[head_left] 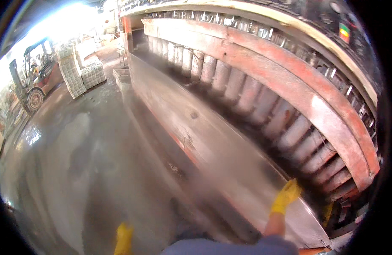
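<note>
Blue clothing (230,247) nearest; panel (230,161) edge at right grip (287,196), left grip (124,239) apart; both closures unclear.

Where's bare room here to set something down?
The widest bare patch is the shiny floor between the forklift and the long panel. The right hand takes up part of the panel's upper edge. Beyond it is crowded: cylinders line up beneath reddish boards.
</note>
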The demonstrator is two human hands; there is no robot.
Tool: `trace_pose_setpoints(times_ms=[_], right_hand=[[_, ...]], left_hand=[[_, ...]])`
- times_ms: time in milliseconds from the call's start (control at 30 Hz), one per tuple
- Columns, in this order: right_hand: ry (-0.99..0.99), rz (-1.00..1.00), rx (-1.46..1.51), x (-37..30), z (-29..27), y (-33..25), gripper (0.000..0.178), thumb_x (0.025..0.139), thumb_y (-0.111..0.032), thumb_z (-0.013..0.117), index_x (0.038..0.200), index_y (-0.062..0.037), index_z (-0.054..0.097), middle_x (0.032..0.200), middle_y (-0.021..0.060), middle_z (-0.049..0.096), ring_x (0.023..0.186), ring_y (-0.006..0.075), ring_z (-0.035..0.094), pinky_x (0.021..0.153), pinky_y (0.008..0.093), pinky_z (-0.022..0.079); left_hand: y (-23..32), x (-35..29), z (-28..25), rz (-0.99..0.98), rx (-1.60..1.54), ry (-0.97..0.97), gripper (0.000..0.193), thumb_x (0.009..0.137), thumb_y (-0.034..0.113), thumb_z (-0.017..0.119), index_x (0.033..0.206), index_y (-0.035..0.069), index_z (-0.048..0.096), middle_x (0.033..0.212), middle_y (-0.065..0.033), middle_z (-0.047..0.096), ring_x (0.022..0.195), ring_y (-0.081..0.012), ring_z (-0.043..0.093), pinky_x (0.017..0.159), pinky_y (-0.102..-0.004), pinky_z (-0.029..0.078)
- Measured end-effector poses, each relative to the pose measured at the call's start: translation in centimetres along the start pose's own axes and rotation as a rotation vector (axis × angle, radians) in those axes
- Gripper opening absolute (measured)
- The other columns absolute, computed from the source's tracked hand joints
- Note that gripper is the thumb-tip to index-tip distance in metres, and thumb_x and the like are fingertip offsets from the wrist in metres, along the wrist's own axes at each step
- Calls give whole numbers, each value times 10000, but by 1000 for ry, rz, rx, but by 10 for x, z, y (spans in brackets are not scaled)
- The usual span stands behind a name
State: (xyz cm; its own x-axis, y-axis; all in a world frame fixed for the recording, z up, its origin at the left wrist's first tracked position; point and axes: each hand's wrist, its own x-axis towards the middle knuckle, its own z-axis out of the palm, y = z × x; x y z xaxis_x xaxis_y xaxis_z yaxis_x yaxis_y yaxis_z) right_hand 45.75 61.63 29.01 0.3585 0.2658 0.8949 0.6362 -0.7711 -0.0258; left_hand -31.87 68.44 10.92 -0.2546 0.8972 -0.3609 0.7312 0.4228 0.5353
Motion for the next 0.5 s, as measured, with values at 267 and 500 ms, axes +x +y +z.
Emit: trace_pose_setpoints(times_ms=[267,500], right_hand=[[-266,-192,296,38,39,-273,641,886,-275,729,1440,-24,528,1445,180,567,1353,363,507,1222,514,266],[-512,-305,482,80,97,-524,790,846,-378,735,1491,-23,450,1499,203,502,1389,385,451,1204,556,260]], left_hand=[[16,55,-32,-223,169,-354,698,837,495,744,1343,29,624,1340,-221,641,1196,-347,645,991,-442,504],[-20,129,-102,-452,148,-348,678,832,475,749,1318,18,629,1284,-226,657,1142,-355,658,958,-445,512]])
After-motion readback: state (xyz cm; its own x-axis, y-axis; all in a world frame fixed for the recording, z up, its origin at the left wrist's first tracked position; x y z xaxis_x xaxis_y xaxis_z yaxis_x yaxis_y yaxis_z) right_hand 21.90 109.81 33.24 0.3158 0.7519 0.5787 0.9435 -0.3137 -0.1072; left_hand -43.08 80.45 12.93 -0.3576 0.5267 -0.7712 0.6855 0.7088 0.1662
